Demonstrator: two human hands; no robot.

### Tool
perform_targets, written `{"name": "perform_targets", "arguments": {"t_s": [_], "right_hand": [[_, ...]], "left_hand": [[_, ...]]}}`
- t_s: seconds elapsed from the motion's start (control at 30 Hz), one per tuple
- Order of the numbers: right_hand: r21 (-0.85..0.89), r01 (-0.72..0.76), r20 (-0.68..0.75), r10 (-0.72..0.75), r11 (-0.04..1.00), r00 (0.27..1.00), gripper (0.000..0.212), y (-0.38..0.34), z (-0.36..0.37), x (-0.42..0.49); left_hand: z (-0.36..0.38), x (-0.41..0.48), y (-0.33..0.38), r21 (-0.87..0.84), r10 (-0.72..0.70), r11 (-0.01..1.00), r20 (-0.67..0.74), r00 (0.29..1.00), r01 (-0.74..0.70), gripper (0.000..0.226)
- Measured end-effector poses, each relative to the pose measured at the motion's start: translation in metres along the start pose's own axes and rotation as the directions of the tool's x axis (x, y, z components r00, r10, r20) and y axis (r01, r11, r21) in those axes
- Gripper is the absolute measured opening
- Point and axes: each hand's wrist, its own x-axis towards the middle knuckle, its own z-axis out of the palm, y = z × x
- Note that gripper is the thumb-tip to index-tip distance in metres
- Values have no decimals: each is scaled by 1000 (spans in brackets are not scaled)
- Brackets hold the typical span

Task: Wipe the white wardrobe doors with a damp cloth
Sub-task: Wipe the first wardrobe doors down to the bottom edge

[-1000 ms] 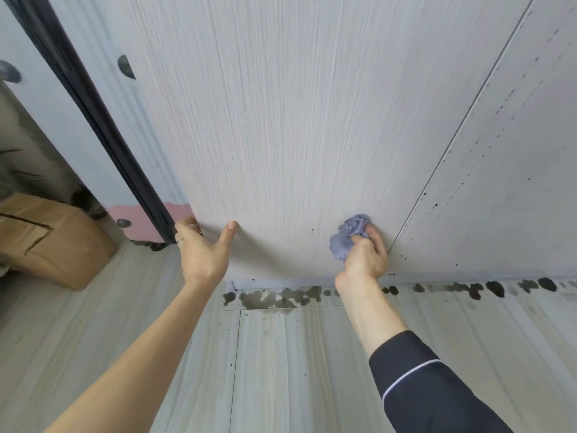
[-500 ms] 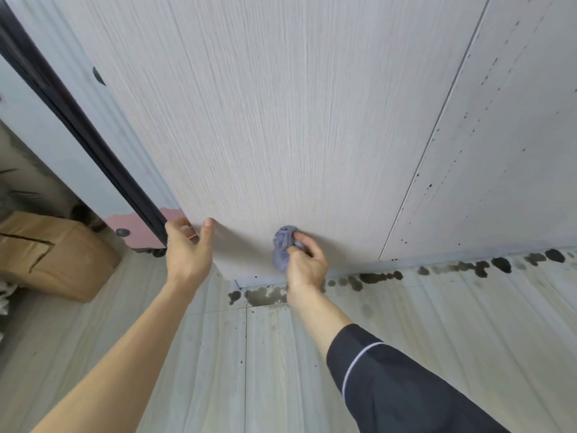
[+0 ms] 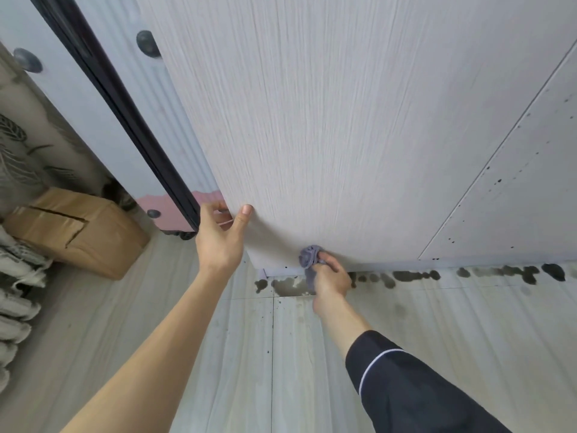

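A white wood-grain wardrobe door (image 3: 327, 120) fills the upper middle of the view and stands slightly ajar. My left hand (image 3: 220, 237) grips its lower left edge, thumb on the front face and fingers behind. My right hand (image 3: 329, 278) is closed on a crumpled grey-blue cloth (image 3: 309, 259) and presses it against the door's bottom edge. A second white door (image 3: 515, 198) to the right carries small dark specks.
Dark stains (image 3: 415, 275) run along the floor below the doors. A cardboard box (image 3: 78, 229) sits on the pale plank floor at the left, near a black frame strip (image 3: 125, 110) and a pink panel (image 3: 175, 210). Folded fabric (image 3: 15, 292) lies at the far left.
My right hand has carried the cloth leftward and down along the door, from near the seam between the doors to the bottom edge. My left hand keeps its hold on the door's edge.
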Motion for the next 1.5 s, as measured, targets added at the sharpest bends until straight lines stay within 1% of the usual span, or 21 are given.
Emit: {"name": "perform_targets", "arguments": {"t_s": [0.07, 0.1, 0.13, 0.17, 0.27, 0.37, 0.5, 0.57, 0.67, 0.7, 0.77, 0.87, 0.97, 1.03, 1.1, 1.13, 1.2, 1.23, 1.3, 1.4, 1.5], "right_hand": [[62, -147, 79, 142, 987, 987, 40, 20, 13, -2], [83, -197, 122, 186, 977, 975, 39, 31, 21, -5], [95, -217, 139, 203, 972, 969, 38, 41, 27, -7], [101, -219, 120, 207, 970, 971, 39, 50, 33, -5], [91, -180, 37, 177, 980, 984, 43, 59, 38, 2], [118, -160, -22, 164, 980, 986, 40, 46, 20, 14], [205, 19, -129, 8, 979, 992, 41, 13, -35, 68], [217, 73, -187, -32, 973, 982, 41, -4, -69, 100], [273, 103, -283, -23, 956, 959, 43, -33, -108, 121], [282, 98, -287, -13, 954, 958, 42, -39, -116, 120], [297, 63, -240, 11, 953, 971, 36, -43, -120, 114], [309, 8, -137, 37, 951, 990, 28, -35, -107, 105], [189, 49, -81, -34, 981, 996, 26, -22, -88, 113], [73, 79, -118, -70, 994, 991, 25, -15, -82, 120], [-80, 81, -125, -90, 994, 988, 35, -11, -80, 122], [-117, 77, -114, -90, 990, 989, 41, -10, -78, 120], [-111, 92, -112, -104, 990, 988, 45, 0, -70, 121], [-86, 94, -120, -104, 992, 987, 43, 7, -64, 119], [-83, 85, -121, -95, 993, 988, 33, 21, -51, 114], [-153, 69, -31, -75, 986, 997, 20, 40, -26, 91], [-174, 46, 47, -38, 984, 998, 16, 64, 1, 74]], "left_hand": [[2, 2, -2, -30, -23, 999, 7, 1000, 23, 40], [3, 1, -3, -36, -26, 999, 6, 1000, 26, 39], [4, 1, -4, -40, -25, 999, 5, 1000, 25, 39], [5, 1, -5, -45, -25, 999, 1, 1000, 25, 39], [5, 2, -6, -50, -25, 998, 4, 1000, 26, 40], [5, 2, -7, -49, -23, 999, -2, 1000, 23, 40], [9, 0, -8, -54, -9, 999, -33, 999, 7, 42], [10, 0, -8, -48, 0, 999, -41, 999, -2, 42], [12, 0, -10, -68, -5, 998, -68, 998, 1, 43], [13, -1, -11, -73, -6, 997, -76, 997, 0, 44], [14, -2, -12, -70, 0, 998, -83, 997, -6, 45], [14, -1, -12, -61, 16, 998, -75, 997, -20, 44], [13, 1, -13, -42, 29, 999, -64, 998, -32, 43], [14, 1, -13, -31, 35, 999, -64, 997, -37, 43], [15, 1, -15, -22, 38, 999, -74, 997, -39, 43], [15, 2, -15, -21, 34, 999, -77, 996, -35, 43], [14, 3, -16, -19, 28, 999, -75, 997, -30, 44], [13, 4, -17, -15, 29, 999, -69, 997, -31, 44], [12, 4, -17, -9, 38, 999, -59, 998, -39, 43], [11, 5, -18, 7, 51, 999, -50, 997, -51, 41], [12, 5, -19, 19, 64, 998, -57, 996, -63, 39]]}}
